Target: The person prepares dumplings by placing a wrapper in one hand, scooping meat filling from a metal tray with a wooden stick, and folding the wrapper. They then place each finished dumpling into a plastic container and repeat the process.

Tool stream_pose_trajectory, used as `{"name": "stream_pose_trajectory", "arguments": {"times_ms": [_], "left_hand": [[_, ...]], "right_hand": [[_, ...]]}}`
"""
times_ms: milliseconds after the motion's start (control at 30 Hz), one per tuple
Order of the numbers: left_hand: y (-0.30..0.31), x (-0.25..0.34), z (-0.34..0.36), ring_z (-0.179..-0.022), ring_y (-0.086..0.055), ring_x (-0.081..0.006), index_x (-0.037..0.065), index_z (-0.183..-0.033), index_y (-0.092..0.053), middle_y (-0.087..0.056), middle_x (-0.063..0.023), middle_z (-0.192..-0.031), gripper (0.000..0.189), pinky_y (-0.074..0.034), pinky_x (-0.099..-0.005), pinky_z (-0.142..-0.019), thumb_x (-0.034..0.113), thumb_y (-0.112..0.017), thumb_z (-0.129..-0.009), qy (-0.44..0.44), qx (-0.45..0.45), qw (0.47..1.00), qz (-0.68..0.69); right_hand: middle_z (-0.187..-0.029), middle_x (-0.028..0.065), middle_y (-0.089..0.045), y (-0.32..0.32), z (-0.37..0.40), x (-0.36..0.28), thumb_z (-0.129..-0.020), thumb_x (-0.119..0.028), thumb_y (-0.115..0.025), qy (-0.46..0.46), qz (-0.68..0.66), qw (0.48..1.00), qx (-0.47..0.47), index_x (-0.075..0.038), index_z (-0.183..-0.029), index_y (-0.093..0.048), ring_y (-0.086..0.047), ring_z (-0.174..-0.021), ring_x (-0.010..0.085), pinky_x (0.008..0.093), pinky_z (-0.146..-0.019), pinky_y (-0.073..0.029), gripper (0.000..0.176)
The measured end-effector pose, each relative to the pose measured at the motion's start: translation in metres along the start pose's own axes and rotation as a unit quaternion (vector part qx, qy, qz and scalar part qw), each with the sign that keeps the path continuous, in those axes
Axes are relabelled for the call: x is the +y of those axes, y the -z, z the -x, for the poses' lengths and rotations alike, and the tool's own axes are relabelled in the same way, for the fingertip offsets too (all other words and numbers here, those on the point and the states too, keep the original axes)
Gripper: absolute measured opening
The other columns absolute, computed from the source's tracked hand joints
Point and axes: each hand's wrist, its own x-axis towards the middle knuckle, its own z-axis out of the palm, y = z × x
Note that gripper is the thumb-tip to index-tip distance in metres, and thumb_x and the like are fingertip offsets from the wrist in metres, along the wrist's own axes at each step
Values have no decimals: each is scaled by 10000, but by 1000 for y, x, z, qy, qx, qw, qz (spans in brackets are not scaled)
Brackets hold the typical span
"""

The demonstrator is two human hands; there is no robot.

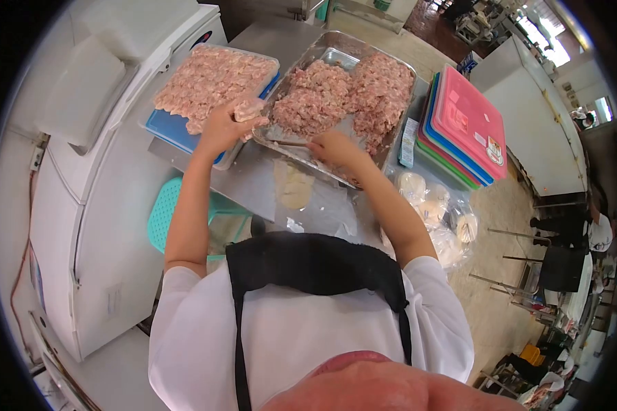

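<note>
My left hand [219, 129] is raised beside the metal tray, its fingers closed around a filled dumpling [248, 108] in a pale wrapper. My right hand [336, 147] grips a thin spreading tool [289, 143] low over the near part of the metal tray [339, 56]. Two mounds of raw ground meat [315, 96] lie in that tray. To the left, rows of meat-topped dumplings [212, 79] cover much of a blue-lidded plastic container [175, 131]. Round dumpling wrappers [295, 188] rest on plastic in front of me.
Stacked coloured plastic lids [467, 120] stand right of the tray, near bagged wrappers [435, 209]. A green stool [164, 212] is below the steel table [243, 181]. White freezers [116, 226] line the left. Another person [600, 233] is far off at the right.
</note>
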Motion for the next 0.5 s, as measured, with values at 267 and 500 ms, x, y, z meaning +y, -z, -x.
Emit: {"name": "stream_pose_trajectory", "arguments": {"times_ms": [267,500], "left_hand": [[-17,-4,3,-778,-613,-124,70,-1111,-666,-673,-57,-868,397,-494,-259,-694,212,-781,-758,-59,61,996,18],[-9,-8,3,-836,-610,-136,41,-1073,-653,-673,-48,-923,378,-491,-276,-761,214,-784,-763,-63,59,996,-18]], "right_hand": [[-805,198,-669,52,39,3,-909,-346,-513,-52,-138,989,21,-32,-824,-693,-643,-734,376,461,-653,-492,372],[-809,208,-661,31,20,-32,-918,-331,-488,-76,125,989,11,-33,-789,-675,-636,-788,386,452,-711,-505,375]]}}
